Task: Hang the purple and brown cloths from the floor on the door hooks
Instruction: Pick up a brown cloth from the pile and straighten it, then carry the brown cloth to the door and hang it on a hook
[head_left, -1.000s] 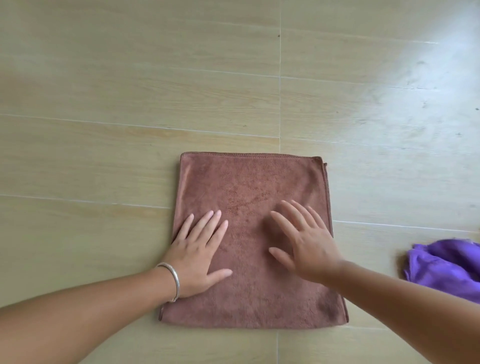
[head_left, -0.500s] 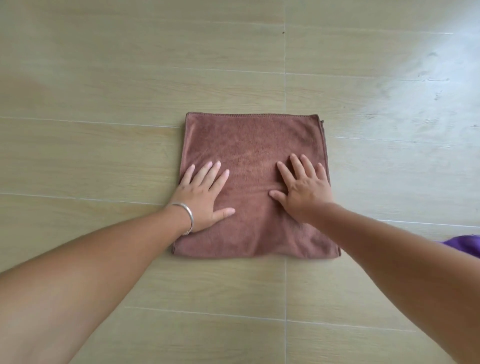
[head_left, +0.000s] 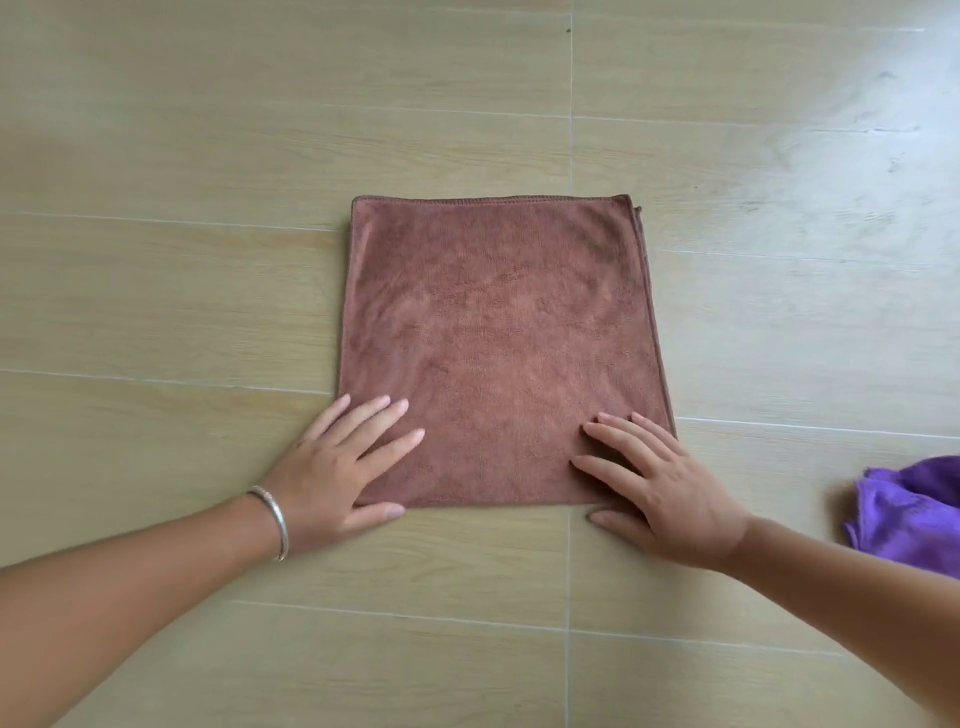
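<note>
Two cloths lie on the wood-look floor (head_left: 208, 291): one brown cloth (head_left: 498, 338) spread flat at center frame, edges square to the floorboards, and one crumpled purple cloth (head_left: 904, 514) at lower right. The left hand (head_left: 337, 467) and right hand (head_left: 670, 493) press its near corners, fingers straight and spread.

Prob someone's home imo, all u see is a light wood-look tile floor (head_left: 208, 156) w/ grout lines.
</note>
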